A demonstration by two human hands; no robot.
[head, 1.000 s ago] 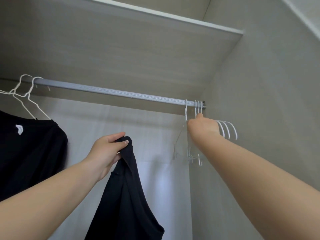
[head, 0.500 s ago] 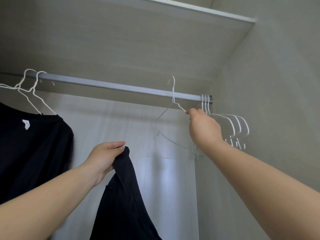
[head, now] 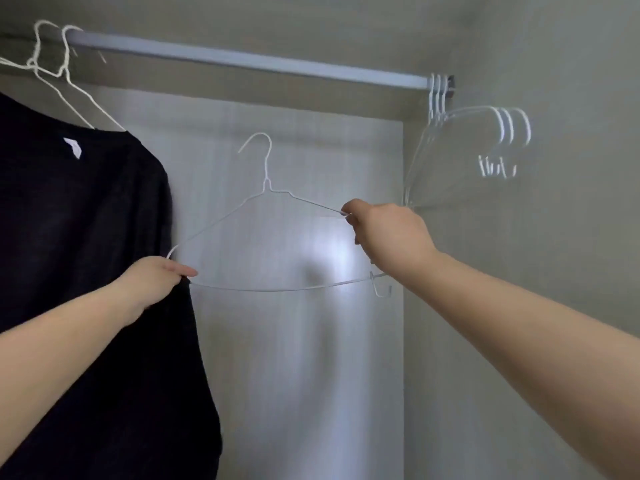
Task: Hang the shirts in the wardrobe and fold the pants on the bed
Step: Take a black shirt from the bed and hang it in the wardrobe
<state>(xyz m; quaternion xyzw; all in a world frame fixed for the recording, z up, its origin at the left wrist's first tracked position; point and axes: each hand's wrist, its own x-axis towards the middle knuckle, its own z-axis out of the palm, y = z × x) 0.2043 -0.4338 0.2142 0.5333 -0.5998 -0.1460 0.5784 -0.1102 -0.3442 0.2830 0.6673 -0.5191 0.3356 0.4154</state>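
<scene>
A black shirt [head: 104, 271] filled the left of the frame, hanging down from the left hand [head: 156, 277], which gripped its top edge at the left centre. A grey rail [head: 242, 62] ran across the top. At centre a white wire hanger [head: 266, 237] was off the rail, long axis level, hook up. The right hand [head: 384, 233] pinched its right shoulder wire; its left tip touched the left hand. 3 spare hangers [head: 502, 133] hung at the upper right.

Rail [head: 242, 62] with white hangers [head: 438, 98]
</scene>
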